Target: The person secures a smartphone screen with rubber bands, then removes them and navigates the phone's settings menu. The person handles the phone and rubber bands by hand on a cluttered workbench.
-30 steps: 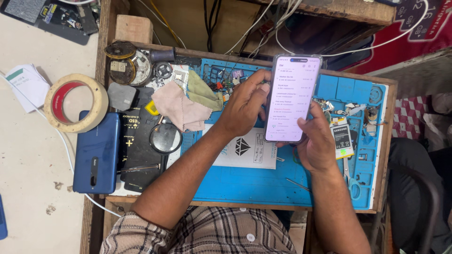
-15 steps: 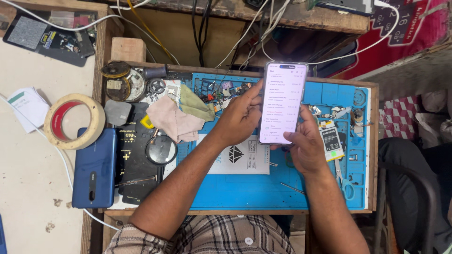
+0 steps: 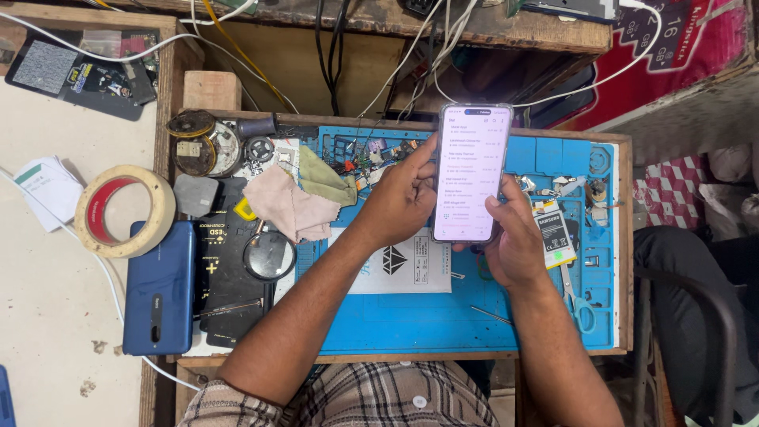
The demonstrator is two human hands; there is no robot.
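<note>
- The phone (image 3: 471, 172) is held upright over the blue mat (image 3: 411, 316), screen lit and showing a list of pale lines; it hangs above the mat's upper middle, touching nothing but the hands.
- The left hand (image 3: 399, 202) curls round the phone's left edge, fingers wrapped behind it and the forefinger laid up along the side.
- The right hand (image 3: 518, 241) cups the lower right corner from below, thumb bent onto the glass near the bottom of the list.
- Judged from this, the step in hand is checking or scrolling the screen, both hands closed on the phone.
- A further move would call for a light thumb touch while the left hand steadies the phone.
- On the mat lie a white card (image 3: 403, 265), a battery (image 3: 555, 234) just beside the right hand, scissors (image 3: 577, 296) and a cloth (image 3: 288, 205).
- Left of the mat sit a blue phone (image 3: 158, 289), a tape roll (image 3: 125, 210) and a magnifier (image 3: 269, 255).
</note>
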